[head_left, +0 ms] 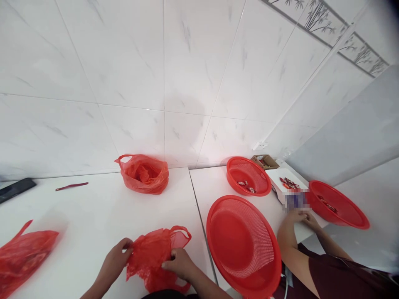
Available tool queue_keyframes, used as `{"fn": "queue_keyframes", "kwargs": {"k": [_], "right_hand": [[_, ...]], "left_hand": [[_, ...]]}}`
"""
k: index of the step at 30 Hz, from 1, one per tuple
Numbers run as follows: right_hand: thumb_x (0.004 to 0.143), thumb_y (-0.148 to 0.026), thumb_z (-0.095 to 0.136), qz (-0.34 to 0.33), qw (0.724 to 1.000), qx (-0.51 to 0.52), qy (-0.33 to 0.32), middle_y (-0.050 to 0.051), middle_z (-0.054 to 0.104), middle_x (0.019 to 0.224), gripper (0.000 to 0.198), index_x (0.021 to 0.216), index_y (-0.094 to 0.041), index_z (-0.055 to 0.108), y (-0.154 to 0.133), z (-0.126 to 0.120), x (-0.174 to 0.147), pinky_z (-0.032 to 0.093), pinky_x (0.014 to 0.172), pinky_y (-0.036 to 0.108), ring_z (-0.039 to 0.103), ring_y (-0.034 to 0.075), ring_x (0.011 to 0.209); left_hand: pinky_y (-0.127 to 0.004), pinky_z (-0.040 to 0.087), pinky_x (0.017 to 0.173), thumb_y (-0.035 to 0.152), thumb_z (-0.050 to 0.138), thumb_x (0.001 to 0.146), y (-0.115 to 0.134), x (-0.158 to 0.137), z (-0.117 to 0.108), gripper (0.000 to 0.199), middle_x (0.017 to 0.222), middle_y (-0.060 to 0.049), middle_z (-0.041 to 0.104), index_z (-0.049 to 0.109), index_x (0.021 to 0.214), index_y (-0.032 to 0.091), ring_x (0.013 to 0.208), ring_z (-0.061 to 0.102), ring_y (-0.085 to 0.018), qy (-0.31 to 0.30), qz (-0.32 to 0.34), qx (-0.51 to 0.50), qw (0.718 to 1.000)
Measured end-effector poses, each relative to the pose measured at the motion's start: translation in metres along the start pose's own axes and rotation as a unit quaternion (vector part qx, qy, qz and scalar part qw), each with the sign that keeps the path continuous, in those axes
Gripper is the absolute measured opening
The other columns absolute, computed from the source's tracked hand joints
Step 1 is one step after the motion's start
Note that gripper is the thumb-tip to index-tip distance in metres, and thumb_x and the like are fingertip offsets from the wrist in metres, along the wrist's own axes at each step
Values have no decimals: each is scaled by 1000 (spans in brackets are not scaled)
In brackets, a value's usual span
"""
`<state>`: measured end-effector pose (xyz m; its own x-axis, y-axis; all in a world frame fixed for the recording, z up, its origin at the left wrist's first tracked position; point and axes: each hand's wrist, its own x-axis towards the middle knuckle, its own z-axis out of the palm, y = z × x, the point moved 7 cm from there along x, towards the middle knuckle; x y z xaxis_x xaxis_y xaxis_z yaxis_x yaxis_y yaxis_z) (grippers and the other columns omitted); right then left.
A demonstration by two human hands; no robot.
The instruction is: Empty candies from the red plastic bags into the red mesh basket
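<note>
A thin red plastic bag (149, 253) is stretched between my two hands near the table's front edge. My left hand (120, 255) pinches its left side. On the right side, below a loop handle, my right hand (179, 263) grips the film between thumb and fingers. The bag looks crumpled, and I cannot tell whether anything is inside. Behind it, near the wall, stands another red plastic bag (145, 174) with its mouth open and crumpled red film inside. A third red bag (28, 253) lies at the far left.
A large red colander (215, 249) stands right of my hands. Behind it, another red basket (232, 172) holds a few small packets. A co-worker's hands (301, 216) are at the right, beside a red basin (349, 207). A phone (18, 189) and red strip (71, 186) lie left.
</note>
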<state>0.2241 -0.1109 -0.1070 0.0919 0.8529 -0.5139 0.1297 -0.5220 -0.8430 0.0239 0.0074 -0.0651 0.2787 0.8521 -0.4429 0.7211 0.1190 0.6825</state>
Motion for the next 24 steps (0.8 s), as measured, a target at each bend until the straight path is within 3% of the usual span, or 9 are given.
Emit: {"fn": "queue_keyframes", "kwargs": {"k": [8,16,24], "right_hand": [[65,-20,61,-8,1000,-12,25,-8,36,48,21,51,-19,46,-15,-5,-4,25,50,23,31,7,48],[64,-18,57,-7,999,44,15,-4,54,53,9,56,-18,61,-27,-8,-9,29,53,23,43,9,53],[65,-24,58,-1,981,191,-25,1,64,64,11,69,-17,65,-44,-9,-16,41,57,25,54,12,54]], "left_hand": [[-28,52,63,27,46,74,-19,6,-5,8,67,2,65,53,71,24,67,64,-19,19,-21,-5,1000],[-28,56,61,27,50,73,-27,9,-10,5,77,-1,68,53,76,24,73,68,-21,28,-52,-65,996],[-29,53,63,24,49,72,-25,10,-12,7,74,1,68,55,75,24,74,68,-22,29,-43,-32,998]]}}
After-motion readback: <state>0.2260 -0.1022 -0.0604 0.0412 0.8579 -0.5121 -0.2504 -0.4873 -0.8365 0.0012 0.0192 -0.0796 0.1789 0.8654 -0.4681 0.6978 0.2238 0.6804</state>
